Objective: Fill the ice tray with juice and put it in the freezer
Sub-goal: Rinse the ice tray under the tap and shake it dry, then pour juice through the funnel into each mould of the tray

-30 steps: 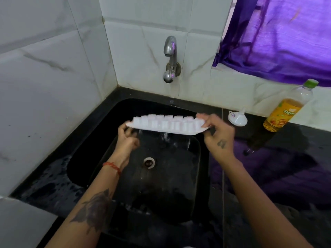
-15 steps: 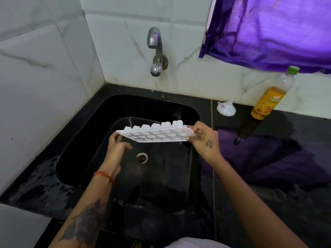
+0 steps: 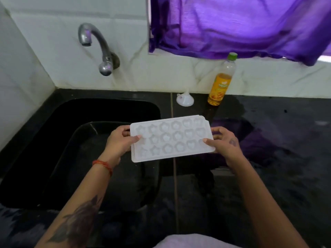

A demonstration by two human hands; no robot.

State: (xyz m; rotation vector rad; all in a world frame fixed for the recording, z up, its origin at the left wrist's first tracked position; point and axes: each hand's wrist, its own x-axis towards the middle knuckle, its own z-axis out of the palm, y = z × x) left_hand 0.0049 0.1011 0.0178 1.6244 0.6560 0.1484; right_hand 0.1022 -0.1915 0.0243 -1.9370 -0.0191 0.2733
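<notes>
Near the middle of the frame the white plastic ice tray with its flower-shaped cells (image 3: pixel 172 138) is held level and face-up, straddling the right edge of the black sink (image 3: pixel 75 140) and the dark polished stone surface (image 3: pixel 277 158). The left hand (image 3: pixel 120 142) has its grip closed on the tray's left end, thumb on top and fingers underneath; the right hand (image 3: pixel 223 142) pinches the right end the same way. The cells look empty (no colour in them at all), so I would judge the filling not yet begun. The clear bottle of orange juice with a green cap (image 3: pixel 222 81) stands capped against the wall tiles, upper right of centre, with a small white plastic funnel (image 3: pixel 184 100) lying just beside it. Pouring, carrying and freezing all appear to be left. No freezer shows anywhere. The chrome tap (image 3: pixel 100 49) at upper left looks shut off, though I cannot tell whether the tray is wet; the cells are soft and blurred, and the purple curtain (image 3: pixel 241 24) runs off the top and right.
</notes>
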